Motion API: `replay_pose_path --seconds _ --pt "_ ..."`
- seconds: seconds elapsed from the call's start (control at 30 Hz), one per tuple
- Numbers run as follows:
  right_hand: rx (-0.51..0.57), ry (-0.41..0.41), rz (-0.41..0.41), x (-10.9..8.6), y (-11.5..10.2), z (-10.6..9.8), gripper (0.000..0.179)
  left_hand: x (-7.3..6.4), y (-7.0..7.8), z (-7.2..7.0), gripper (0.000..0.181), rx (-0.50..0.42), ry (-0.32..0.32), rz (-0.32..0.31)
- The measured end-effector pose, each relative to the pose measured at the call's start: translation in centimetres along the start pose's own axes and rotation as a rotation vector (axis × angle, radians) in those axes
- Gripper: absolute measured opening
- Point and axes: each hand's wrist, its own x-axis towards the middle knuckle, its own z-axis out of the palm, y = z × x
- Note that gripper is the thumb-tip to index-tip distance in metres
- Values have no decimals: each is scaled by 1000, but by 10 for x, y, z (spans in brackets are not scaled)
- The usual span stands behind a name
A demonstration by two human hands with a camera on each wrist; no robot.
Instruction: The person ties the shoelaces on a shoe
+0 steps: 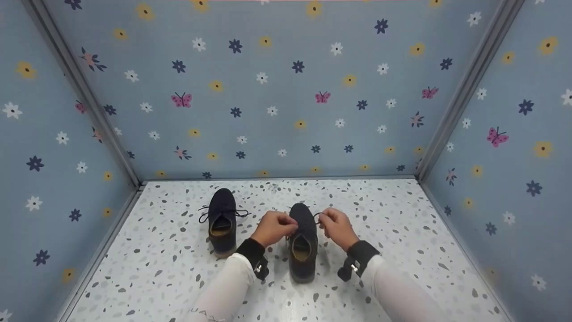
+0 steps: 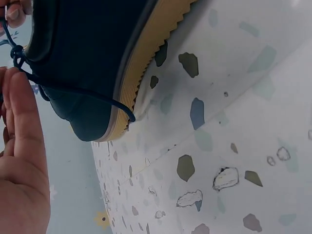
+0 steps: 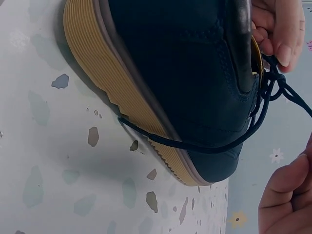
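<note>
A dark lace-up shoe (image 1: 303, 269) with a ribbed tan sole stands on the floor between my hands, toe pointing away. My left hand (image 1: 275, 229) pinches the dark shoelace (image 3: 280, 78) close to the knot above the shoe's tongue. On the other side my right hand (image 1: 338, 228) holds a stretch of lace between thumb and fingers, drawn out to the right. A loose lace end hangs down over each side of the shoe, one showing in the left wrist view and one in the right. Part of the knot is hidden by fingers.
To the left stands a matching shoe (image 1: 222, 201), its laces tied in a bow. The speckled white floor (image 1: 384, 277) is bounded by flowered blue panels (image 1: 286, 129) at the back and both sides, with metal posts (image 1: 464, 89) at the corners.
</note>
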Motion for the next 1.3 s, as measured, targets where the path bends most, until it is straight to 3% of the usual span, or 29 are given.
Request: replay_pose_path --seconds 0.2,0.4,0.6,0.87,1.03,1.3 --pt "-121 12 -17 1 2 -6 22 -1 1 -3 24 -28 -20 -3" --pt "-256 -12 -17 2 0 -14 14 -2 5 -6 18 133 -12 30" --pt "-373 -49 -28 3 -5 -21 21 -2 11 -8 7 321 -24 96" --pt "-585 -78 -68 5 -10 -20 26 -5 17 -9 8 362 -31 93" --pt "-595 -48 -58 7 -10 -18 28 -5 14 -9 7 359 8 104" --pt "-504 -63 -10 6 -7 -20 35 -4 13 -10 8 326 67 125"
